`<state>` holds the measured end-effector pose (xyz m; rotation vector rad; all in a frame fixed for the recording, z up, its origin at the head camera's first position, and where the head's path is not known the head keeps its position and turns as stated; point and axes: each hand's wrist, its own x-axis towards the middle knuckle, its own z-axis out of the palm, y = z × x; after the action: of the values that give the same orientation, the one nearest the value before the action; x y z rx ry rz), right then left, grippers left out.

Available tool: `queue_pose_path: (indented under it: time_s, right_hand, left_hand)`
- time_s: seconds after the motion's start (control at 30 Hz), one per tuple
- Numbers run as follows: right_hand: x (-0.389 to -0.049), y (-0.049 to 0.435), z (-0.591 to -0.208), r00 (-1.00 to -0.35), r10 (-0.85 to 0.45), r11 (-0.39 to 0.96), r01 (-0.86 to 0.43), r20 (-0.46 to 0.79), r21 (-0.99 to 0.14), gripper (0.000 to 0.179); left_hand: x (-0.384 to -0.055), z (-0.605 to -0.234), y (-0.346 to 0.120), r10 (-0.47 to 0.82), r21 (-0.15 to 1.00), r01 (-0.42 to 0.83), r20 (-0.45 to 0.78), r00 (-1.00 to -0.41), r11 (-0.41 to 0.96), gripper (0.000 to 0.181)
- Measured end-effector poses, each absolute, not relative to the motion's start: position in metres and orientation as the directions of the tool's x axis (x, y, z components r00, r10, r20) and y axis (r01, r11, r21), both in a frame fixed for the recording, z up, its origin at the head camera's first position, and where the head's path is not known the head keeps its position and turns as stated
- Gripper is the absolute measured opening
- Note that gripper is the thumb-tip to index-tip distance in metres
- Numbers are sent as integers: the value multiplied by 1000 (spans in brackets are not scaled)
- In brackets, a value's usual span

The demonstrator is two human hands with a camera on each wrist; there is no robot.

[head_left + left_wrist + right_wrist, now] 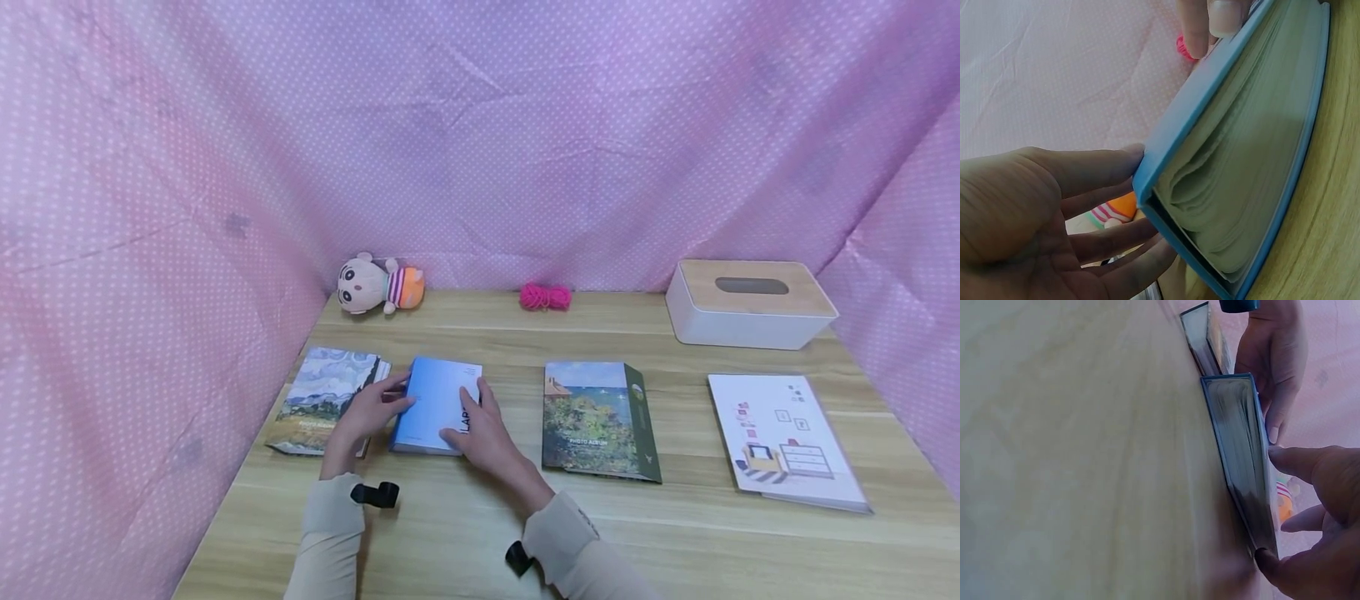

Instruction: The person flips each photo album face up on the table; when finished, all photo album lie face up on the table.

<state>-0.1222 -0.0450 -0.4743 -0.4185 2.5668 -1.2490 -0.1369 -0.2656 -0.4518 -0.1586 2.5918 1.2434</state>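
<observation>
A thick blue hardcover book (435, 400) lies flat on the table between both hands. At its left edge, the left hand (371, 411) has its thumb on the cover and its other fingers along the blue spine, as the left wrist view shows. On the opposite side, the right hand (487, 429) holds the book with its thumb and index finger on the cover and another finger at the right edge. Loose page edges (1241, 150) show along the near side. Just left of the left hand lies an album with a painted landscape cover (318, 396), partly behind that hand.
Right of the hands lie a photo album with a garden-and-sea cover (588, 417) and a white book with furniture drawings (780, 433). Along the back are a plush toy (382, 285), a pink yarn bundle (545, 297) and a tissue box (750, 304). A pink dotted curtain (480, 150) surrounds the table.
</observation>
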Motion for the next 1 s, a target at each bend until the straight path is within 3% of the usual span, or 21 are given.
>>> queue_pose_path:
  time_s: [0.23, 0.5, 0.77, 1.0]
  right_hand:
    - [-125, -31, -463, -942, -333, 561, -159, -46, -813, 70]
    - [-127, 4, -454, -974, -219, 536, -173, 62, -826, 65]
    - [-123, 54, -447, -981, -147, 542, -186, 126, -819, 59]
    - [-113, 97, -448, -992, -100, 591, -122, 78, -798, 60]
  left_hand:
    - [-138, -443, -252, -28, 687, -191, -241, -970, 701, 55]
    - [-140, -434, -228, -57, 660, -58, -23, -998, 749, 50]
    - [-131, -432, -192, -85, 739, 14, 96, -992, 673, 42]
    - [-120, -442, -150, 1, 803, 139, 170, -986, 580, 38]
